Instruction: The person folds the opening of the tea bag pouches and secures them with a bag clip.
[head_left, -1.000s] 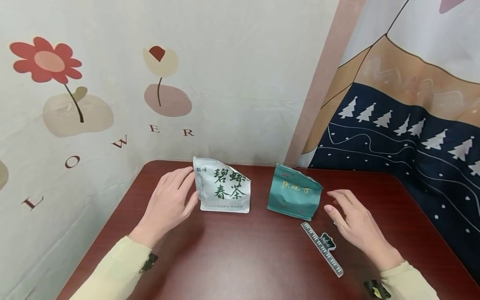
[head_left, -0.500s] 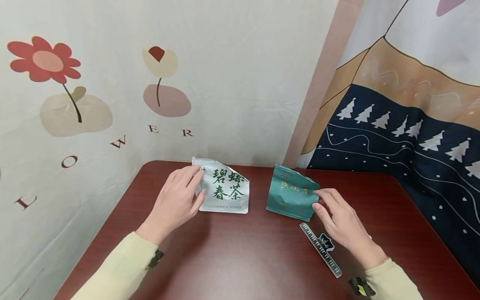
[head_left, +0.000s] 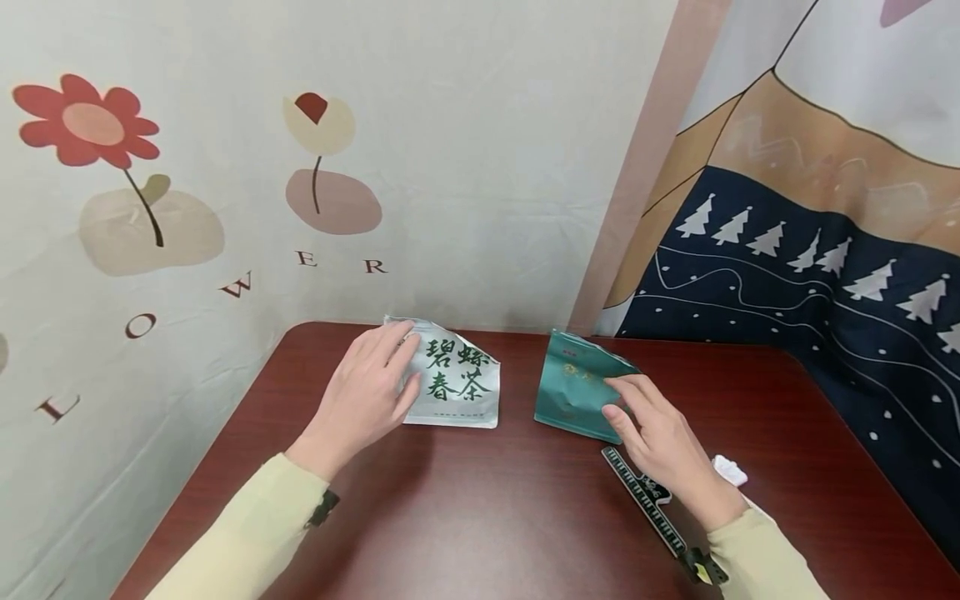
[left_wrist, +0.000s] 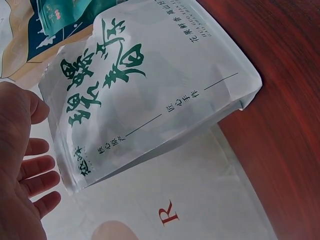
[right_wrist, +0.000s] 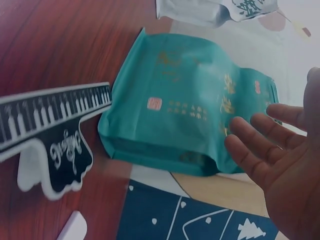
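Observation:
A white tea pouch [head_left: 461,387] with large green characters stands toward the back of the table. My left hand [head_left: 367,387], fingers spread and relaxed, is at its left side and overlaps it in the head view; in the left wrist view the fingertips come right at the pouch's top edge. To the right stands a green tea pouch [head_left: 566,396] with gold lettering, its top slanted. My right hand [head_left: 660,433] reaches over its right side, fingers loosely extended and holding nothing. Below that hand lies a long clip [right_wrist: 55,117] with a black-and-white keyboard pattern, partly covered in the head view.
A small white object [head_left: 729,471] lies just right of my right hand, partly hidden by it. The dark red table [head_left: 480,508] ends at a printed cloth backdrop [head_left: 480,167] behind the pouches.
My right hand has moved left from beside the green pouch to over its right side, uncovering the white object. My left hand has shifted right and slightly up over the white pouch.

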